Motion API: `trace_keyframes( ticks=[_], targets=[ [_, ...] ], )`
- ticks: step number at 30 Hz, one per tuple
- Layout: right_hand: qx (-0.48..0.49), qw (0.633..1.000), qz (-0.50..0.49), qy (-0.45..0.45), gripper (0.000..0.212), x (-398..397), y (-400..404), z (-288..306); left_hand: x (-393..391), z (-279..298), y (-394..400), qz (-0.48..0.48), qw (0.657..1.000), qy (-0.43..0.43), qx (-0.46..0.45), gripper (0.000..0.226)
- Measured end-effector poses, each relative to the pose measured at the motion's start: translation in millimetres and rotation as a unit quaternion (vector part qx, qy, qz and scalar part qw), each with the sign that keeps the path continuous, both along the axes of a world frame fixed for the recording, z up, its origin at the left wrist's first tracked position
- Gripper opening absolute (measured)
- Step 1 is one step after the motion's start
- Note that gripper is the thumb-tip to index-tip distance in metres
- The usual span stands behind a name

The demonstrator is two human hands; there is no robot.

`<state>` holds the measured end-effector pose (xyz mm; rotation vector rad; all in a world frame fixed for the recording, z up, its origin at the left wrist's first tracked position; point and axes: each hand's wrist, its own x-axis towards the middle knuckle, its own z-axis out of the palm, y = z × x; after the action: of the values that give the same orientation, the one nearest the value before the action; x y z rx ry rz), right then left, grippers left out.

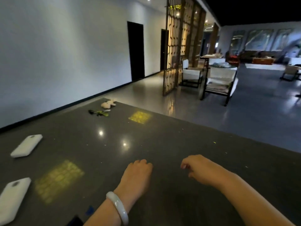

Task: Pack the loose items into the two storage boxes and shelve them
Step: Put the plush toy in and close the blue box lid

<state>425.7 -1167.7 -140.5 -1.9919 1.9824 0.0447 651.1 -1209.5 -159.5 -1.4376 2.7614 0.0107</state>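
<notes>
White cases (26,145) lay well left of both hands (loosely curled, holding nothing): left hand (137,174) and right hand (199,169) hovered over the table (162,137).

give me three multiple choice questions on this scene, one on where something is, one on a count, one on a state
1. Where is the plush toy?
A. at the table's far edge
B. beside the left hand
C. on a chair

2. How many white cases lie on the table?
A. one
B. two
C. four

3. What is the left hand holding?
A. the plush toy
B. a white case
C. nothing

Answers:
1 A, it lies at the far edge, just beyond the green and black bits.
2 B, one case lies farther off and another nearer, both on the left.
3 C, its fingers are curled over bare table, as are those of the right hand.
</notes>
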Motion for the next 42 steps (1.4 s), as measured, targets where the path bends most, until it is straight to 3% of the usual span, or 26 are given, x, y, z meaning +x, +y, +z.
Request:
trace_keyframes(
  ticks=[7,14,25,30,35,40,42],
  targets=[
    [0.006,0.999,0.035,-0.023,0.053,108,-137,-30,108,-29,-119,0.076,0.997,-0.031,0.016,0.034],
    [0.032,0.999,0.011,-0.033,0.066,173,-237,-65,176,-64,-231,0.115,0.992,-0.042,0.037,0.046],
    [0.057,0.997,0.008,-0.042,0.070,228,-373,-89,257,-120,-404,0.271,0.954,0.033,0.125,0.079],
    [0.016,0.998,0.019,-0.063,0.067,250,-455,-100,270,-136,-422,0.289,0.950,0.071,0.097,0.094],
    [-0.039,0.995,-0.022,-0.093,0.068,279,-555,-105,270,-140,-426,0.292,0.949,0.080,0.083,0.076],
    [-0.072,0.977,-0.120,-0.160,0.072,295,-625,-122,271,-146,-427,0.291,0.951,0.081,0.072,0.075],
    [-0.081,0.975,-0.148,-0.147,0.070,296,-641,-134,271,-147,-427,0.291,0.951,0.080,0.072,0.075]
  ],
)
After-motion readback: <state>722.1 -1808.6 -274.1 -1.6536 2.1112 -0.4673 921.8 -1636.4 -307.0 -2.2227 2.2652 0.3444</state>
